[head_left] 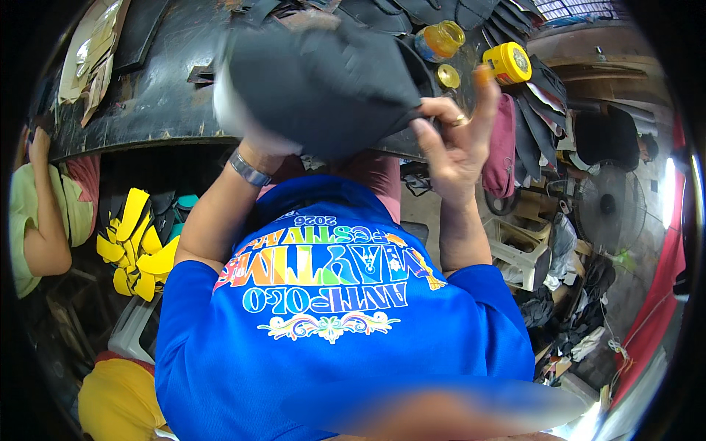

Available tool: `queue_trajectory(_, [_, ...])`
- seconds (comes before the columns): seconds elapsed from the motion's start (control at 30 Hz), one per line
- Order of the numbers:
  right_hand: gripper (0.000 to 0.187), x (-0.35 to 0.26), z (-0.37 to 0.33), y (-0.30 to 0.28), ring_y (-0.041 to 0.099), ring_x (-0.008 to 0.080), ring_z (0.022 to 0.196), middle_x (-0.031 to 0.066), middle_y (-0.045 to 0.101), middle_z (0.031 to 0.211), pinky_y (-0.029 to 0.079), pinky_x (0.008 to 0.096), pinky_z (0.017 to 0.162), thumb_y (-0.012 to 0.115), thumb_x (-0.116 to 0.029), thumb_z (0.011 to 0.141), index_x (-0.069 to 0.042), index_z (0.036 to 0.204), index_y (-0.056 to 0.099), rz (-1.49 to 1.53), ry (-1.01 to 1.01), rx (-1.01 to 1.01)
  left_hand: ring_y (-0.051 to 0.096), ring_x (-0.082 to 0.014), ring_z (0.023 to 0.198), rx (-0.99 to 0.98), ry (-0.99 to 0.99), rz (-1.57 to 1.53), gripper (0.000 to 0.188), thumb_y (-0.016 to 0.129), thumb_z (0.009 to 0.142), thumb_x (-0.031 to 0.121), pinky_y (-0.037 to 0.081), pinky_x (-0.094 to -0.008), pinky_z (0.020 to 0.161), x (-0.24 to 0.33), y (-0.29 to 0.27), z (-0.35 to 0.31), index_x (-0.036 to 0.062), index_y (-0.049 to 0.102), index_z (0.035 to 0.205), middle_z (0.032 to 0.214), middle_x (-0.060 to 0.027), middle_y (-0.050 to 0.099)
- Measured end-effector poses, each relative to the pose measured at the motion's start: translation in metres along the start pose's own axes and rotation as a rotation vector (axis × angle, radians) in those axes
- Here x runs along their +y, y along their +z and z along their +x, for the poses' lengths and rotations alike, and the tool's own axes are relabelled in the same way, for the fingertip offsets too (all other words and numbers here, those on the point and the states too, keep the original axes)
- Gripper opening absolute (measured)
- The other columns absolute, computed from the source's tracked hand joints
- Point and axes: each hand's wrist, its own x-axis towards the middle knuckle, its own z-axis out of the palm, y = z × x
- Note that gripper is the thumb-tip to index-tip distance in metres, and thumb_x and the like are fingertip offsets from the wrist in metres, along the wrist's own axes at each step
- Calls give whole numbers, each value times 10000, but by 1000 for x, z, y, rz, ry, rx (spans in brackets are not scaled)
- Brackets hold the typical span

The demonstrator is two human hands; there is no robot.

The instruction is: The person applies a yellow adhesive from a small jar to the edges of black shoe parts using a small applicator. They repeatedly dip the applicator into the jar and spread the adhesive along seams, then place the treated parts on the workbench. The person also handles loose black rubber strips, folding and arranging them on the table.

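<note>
A large black piece of leather-like sheet (323,88) is held up over the near edge of the table, slightly smeared by motion. A pale strip shows along its left side. My left hand (266,149), below a wristwatch (250,169), holds the sheet from underneath; its fingers are hidden. At the sheet's right corner, my right hand (456,140) pinches the edge between the thumb and a ringed finger. Its index finger points up, with an orange-stained tip. Just beyond that hand are an open jar (440,41) of amber stuff, a round lid (447,76) and a yellow tub (507,63).
The dark worktable (169,95) carries brown paper-like pieces (92,51) at left and stacked black pieces at the back. A maroon pouch (500,147) hangs at its right edge. Yellow cut pieces (136,246) lie at left, near another person's arm (48,220). A fan (609,206) stands right.
</note>
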Motion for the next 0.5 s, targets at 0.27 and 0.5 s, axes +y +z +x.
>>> queue_trajectory(0.27, [572, 1, 26, -12, 580, 84, 865, 18, 642, 968, 466, 211, 757, 669, -33, 916, -64, 1458, 487, -12, 261, -1, 600, -138, 1137, 482, 78, 804, 346, 641, 993, 153, 481, -307, 1003, -42, 26, 3, -23, 594, 1287, 1251, -77, 658])
queue_trajectory(0.5, [352, 76, 106, -104, 562, 323, 1164, 72, 656, 1219, 457, 441, 992, 633, -153, 817, -226, 1141, 750, -1425, -37, -68, 628, -185, 1158, 516, 170, 576, 404, 572, 1023, 197, 515, -336, 998, -12, 32, 2, 5, 492, 1369, 1264, -118, 640])
